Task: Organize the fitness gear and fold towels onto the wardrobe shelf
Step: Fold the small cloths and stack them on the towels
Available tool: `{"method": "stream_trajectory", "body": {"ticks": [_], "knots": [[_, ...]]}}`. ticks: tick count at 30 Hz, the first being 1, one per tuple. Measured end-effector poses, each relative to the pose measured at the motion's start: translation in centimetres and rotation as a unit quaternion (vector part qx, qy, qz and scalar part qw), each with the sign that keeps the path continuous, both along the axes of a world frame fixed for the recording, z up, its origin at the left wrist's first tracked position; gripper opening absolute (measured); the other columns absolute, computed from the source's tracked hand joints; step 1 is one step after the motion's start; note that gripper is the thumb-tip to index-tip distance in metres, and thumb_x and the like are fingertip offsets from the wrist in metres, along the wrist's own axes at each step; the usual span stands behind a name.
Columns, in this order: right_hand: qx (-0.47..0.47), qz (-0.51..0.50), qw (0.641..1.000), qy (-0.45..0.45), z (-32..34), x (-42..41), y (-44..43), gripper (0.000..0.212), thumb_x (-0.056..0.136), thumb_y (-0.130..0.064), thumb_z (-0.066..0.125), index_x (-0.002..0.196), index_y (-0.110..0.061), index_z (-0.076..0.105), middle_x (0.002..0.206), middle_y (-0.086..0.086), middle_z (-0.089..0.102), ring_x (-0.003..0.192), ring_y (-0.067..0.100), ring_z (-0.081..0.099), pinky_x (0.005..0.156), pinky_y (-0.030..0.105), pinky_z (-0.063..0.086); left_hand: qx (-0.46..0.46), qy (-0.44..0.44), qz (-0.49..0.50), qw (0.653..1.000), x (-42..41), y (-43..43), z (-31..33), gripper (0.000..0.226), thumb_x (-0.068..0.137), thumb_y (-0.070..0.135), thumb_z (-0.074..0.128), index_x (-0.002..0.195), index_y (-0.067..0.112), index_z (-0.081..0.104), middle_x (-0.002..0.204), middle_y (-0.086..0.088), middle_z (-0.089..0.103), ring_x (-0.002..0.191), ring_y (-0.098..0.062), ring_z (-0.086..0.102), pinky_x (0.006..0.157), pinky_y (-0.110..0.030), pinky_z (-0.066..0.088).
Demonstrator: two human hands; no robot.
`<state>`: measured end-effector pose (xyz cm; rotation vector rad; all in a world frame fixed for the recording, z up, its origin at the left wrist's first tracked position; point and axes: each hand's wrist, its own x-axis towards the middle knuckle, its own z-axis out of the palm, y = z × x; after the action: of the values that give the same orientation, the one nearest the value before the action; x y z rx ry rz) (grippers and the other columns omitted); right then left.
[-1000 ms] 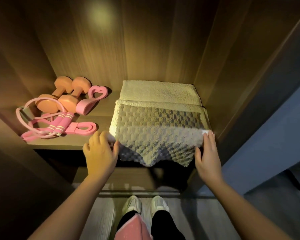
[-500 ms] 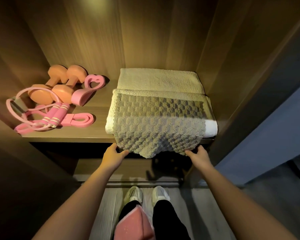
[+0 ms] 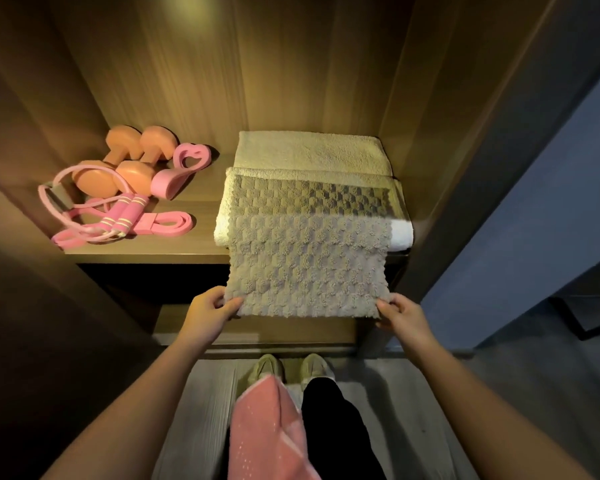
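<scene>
Wooden wardrobe interior, lit from above; one shelf (image 3: 201,245) crosses the middle of the frame, with dark space under it.

Change since 0.5 s ago: the grey checkered towel (image 3: 309,265) sagged off the shelf edge then, with both hands just beneath it. Now its front edge is drawn out straight, well below the shelf edge. Left hand (image 3: 208,311) pinches the lower left corner and right hand (image 3: 400,315) pinches the lower right corner, fingers curled on the cloth. The towel's rear half lies on the shelf, right of centre.

Count:
- Towels on the shelf: 3. The grey one, a white towel (image 3: 401,233) under it, and a beige towel (image 3: 309,152) folded behind.
- Dumbbells (image 3: 134,173): 2, orange, centre left.
- Heart-shaped pink piece (image 3: 187,161): 1, touching a dumbbell.
- Jump rope (image 3: 122,216): 1, with two pink handles side by side.
- Flat pink band (image 3: 168,223): 1.

Hard to read: the white towel shows only at its two ends. The rope's cord loops over the dumbbell ends and tangles at far left. A pink cloth (image 3: 267,431) at bottom centre is cut by the frame edge and partly covers the shoes (image 3: 314,367).
</scene>
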<state>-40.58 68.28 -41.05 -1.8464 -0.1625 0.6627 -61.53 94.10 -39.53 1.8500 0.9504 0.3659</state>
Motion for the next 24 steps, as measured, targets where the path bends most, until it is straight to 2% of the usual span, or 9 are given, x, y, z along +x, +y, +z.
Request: {"method": "stream_trajectory", "body": {"ticks": [2,5,8,10,12,14,19,21,24], "knots": [[0.026,-0.017,0.999,0.004,1.2,-1.0,-0.9,0.007,0.094,-0.012,0.059,0.101,-0.013,0.061,0.094,0.007,0.065,0.092,0.025,0.062,0.086,0.041,0.052,-0.056,-0.053,0.040,0.996,-1.1,-1.0,0.9,0.018,0.088,0.013,0.069,0.097,0.017,0.054,0.083,-0.009,0.069,0.068,-0.014,0.063,0.063,-0.025,0.051],[0.086,-0.028,0.996,0.005,3.3,-1.7,-1.9,0.050,0.092,-0.008,0.061,0.136,-0.030,0.049,0.114,0.006,0.067,0.104,0.025,0.066,0.095,0.046,0.051,-0.089,-0.113,0.046,0.989,-2.6,-2.0,2.8,0.040,0.089,0.012,0.067,0.120,0.026,0.046,0.086,-0.013,0.071,0.068,-0.017,0.064,0.071,-0.032,0.055],[0.096,-0.018,0.995,-0.035,5.9,-2.0,-2.5,0.032,0.093,-0.007,0.053,0.106,-0.028,0.074,0.116,0.001,0.068,0.110,0.021,0.062,0.100,0.046,0.049,-0.081,-0.139,0.030,0.987,-3.1,-2.5,5.1,0.019,0.094,0.005,0.059,0.109,0.015,0.064,0.101,-0.012,0.069,0.073,-0.016,0.062,0.065,-0.024,0.055],[0.107,-0.029,0.993,-0.036,7.8,-2.1,-2.6,0.036,0.092,-0.007,0.047,0.093,-0.023,0.078,0.111,0.002,0.070,0.105,0.023,0.061,0.093,0.041,0.051,-0.107,-0.155,0.043,0.981,-3.1,-2.5,6.6,0.026,0.096,-0.002,0.047,0.096,0.009,0.070,0.111,-0.012,0.066,0.082,-0.020,0.063,0.064,-0.021,0.056],[0.128,-0.020,0.991,-0.039,9.4,-1.8,-2.5,0.034,0.094,-0.004,0.046,0.097,-0.021,0.076,0.108,0.004,0.071,0.099,0.023,0.063,0.080,0.030,0.050,-0.161,-0.178,0.048,0.970,-2.8,-2.1,8.1,0.038,0.093,-0.010,0.039,0.096,0.009,0.071,0.112,-0.014,0.066,0.082,-0.024,0.064,0.067,-0.022,0.058],[0.133,0.017,0.989,-0.067,10.9,-1.3,-2.2,0.026,0.097,-0.005,0.051,0.106,-0.021,0.070,0.110,0.000,0.071,0.100,0.014,0.066,0.077,0.022,0.052,-0.156,-0.174,0.026,0.972,-2.5,-1.9,9.5,0.037,0.093,-0.011,0.044,0.104,0.014,0.069,0.106,-0.010,0.068,0.079,-0.021,0.065,0.072,-0.021,0.058],[0.080,0.000,0.977,-0.197,13.3,0.9,0.5,0.014,0.096,-0.013,0.056,0.091,-0.016,0.068,0.083,-0.005,0.066,0.079,0.005,0.060,0.068,0.018,0.046,-0.016,-0.136,0.035,0.990,0.1,-0.8,11.9,0.014,0.095,0.018,0.060,0.104,0.012,0.068,0.089,-0.002,0.068,0.077,-0.017,0.060,0.070,-0.024,0.049],[0.045,-0.008,0.966,-0.254,14.1,2.0,2.1,0.027,0.097,-0.023,0.056,0.076,-0.007,0.063,0.074,-0.002,0.057,0.069,0.006,0.051,0.063,0.024,0.038,0.091,-0.091,0.053,0.990,1.8,0.4,12.5,0.019,0.095,0.029,0.058,0.103,0.014,0.067,0.091,-0.003,0.064,0.084,-0.018,0.056,0.069,-0.029,0.042],[0.002,-0.032,0.954,-0.297,14.2,4.0,4.5,0.039,0.097,-0.023,0.053,0.063,-0.006,0.046,0.070,0.004,0.047,0.067,0.017,0.045,0.062,0.033,0.030,0.150,-0.064,0.064,0.985,5.0,2.9,12.7,0.027,0.096,0.033,0.055,0.095,0.009,0.066,0.094,-0.005,0.064,0.088,-0.021,0.057,0.071,-0.033,0.041]]}}
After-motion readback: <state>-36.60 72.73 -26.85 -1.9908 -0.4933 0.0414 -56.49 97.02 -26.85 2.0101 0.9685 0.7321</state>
